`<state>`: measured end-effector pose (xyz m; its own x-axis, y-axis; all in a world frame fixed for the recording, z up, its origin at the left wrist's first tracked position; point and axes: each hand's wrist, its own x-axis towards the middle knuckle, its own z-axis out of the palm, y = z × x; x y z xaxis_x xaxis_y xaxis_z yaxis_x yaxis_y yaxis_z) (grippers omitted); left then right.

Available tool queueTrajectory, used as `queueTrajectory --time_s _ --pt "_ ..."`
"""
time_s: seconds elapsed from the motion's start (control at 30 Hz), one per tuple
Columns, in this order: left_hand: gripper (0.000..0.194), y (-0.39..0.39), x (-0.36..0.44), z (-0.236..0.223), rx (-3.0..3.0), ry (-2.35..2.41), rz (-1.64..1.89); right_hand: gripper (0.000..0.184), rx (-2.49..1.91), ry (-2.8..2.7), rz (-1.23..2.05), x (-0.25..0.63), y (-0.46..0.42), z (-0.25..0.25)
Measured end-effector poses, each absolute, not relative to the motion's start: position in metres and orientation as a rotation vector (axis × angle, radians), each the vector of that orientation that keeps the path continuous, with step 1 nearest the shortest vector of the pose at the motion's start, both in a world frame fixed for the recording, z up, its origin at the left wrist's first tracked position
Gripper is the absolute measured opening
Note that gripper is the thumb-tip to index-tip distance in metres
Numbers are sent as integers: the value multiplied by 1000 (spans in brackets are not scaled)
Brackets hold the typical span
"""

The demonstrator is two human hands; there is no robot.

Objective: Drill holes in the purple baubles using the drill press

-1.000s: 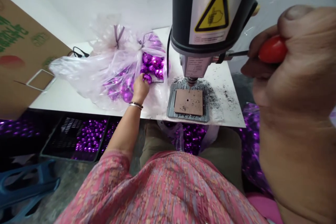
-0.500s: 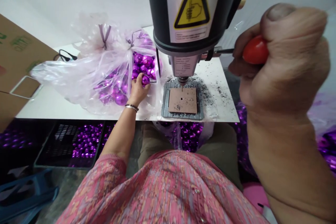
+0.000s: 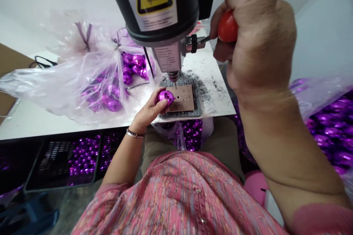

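Between the fingers and thumb of my left hand [image 3: 150,111] is a shiny purple faceted ball [image 3: 165,97], a small peg on its right side. It is over the left part of a brown square plate [image 3: 184,99] with a hole, which lies on the grey base of a drill press [image 3: 162,25]. The thin drill bit [image 3: 175,85] is just above the plate, right of the ball. My right hand [image 3: 256,33] is closed around the red knob [image 3: 227,25] of the press's lever.
A clear plastic bag [image 3: 68,80] of purple balls [image 3: 135,67] lies on the white table [image 3: 41,117]. Dark shavings [image 3: 205,84] surround the base. Below stands a black crate [image 3: 55,158] of purple pieces; another bag of purple balls [image 3: 328,128] is at right.
My left hand has brought a purple ball out of the bag, rightward to the plate. My right hand stays on the red knob. The camera view has turned somewhat.
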<state>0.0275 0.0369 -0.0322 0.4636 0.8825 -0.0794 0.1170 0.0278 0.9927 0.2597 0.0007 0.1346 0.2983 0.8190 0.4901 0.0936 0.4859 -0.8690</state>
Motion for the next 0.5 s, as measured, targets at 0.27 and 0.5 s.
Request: queueTrajectory --time_s 0.27,0.5 --pt "66 47 49 -21 1696 1301 614 43 -923 -1163 606 259 6 136" --pt "55 50 68 -7 1941 1489 482 59 -1148 -1233 573 258 -3 144"
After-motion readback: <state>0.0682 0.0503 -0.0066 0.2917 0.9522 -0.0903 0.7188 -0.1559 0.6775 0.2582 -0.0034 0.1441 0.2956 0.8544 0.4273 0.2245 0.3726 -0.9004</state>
